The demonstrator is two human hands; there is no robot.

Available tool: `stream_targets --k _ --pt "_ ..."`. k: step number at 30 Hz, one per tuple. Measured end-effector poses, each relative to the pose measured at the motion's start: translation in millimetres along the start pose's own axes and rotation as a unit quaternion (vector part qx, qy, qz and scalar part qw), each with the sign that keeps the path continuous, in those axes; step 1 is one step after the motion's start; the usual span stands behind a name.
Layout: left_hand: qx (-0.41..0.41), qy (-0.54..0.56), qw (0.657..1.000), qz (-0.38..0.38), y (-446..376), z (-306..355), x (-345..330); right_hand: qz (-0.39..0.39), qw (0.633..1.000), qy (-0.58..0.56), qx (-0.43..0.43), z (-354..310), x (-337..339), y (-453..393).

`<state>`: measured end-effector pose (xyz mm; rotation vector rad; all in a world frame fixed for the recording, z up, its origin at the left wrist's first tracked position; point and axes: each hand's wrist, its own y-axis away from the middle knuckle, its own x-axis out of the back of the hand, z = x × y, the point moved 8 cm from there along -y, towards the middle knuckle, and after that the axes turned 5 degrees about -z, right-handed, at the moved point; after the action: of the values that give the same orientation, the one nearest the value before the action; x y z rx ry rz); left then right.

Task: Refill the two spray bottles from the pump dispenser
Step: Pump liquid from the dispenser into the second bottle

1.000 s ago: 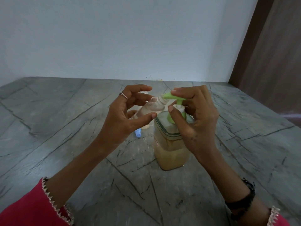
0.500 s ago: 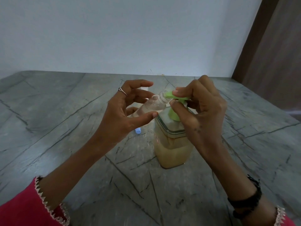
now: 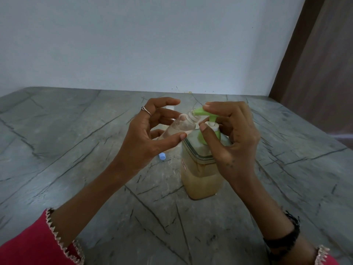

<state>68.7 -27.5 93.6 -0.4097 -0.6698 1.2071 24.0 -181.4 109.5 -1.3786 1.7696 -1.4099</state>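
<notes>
A square clear pump dispenser [image 3: 200, 178] with yellowish liquid stands on the grey stone table [image 3: 76, 150]. Its green pump head [image 3: 202, 111] points left. My right hand [image 3: 235, 134] curls over the pump, a fingertip on top of the head and the thumb against the white collar. My left hand [image 3: 149, 134] holds a small clear spray bottle [image 3: 181, 125], tilted, its open threaded neck right at the pump spout. A second bottle's white top [image 3: 170, 108] peeks out behind my left fingers; the rest is hidden.
A small light-blue cap [image 3: 162, 156] lies on the table just below my left hand. A white wall closes the far edge of the table, and a brown wooden panel [image 3: 321, 73] rises at the right.
The pump head, pressed low half a second ago, has come back up with my right fingers on it. The tilted bottle stays at the spout.
</notes>
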Motion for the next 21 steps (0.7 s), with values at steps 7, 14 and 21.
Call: stream_targets --k 7,14,21 --pt "-0.006 -0.015 1.0 -0.01 -0.6 0.8 0.5 0.006 0.999 0.029 -0.025 1.7 0.1 -4.7" --pt "-0.008 -0.015 1.0 -0.015 0.9 -0.5 -2.3 0.0 0.999 0.035 -0.035 3.4 -0.9 -3.9" --pt "-0.01 -0.011 1.0 -0.008 0.6 0.6 -0.8 0.001 0.999 0.033 -0.022 1.6 -1.6 -1.1"
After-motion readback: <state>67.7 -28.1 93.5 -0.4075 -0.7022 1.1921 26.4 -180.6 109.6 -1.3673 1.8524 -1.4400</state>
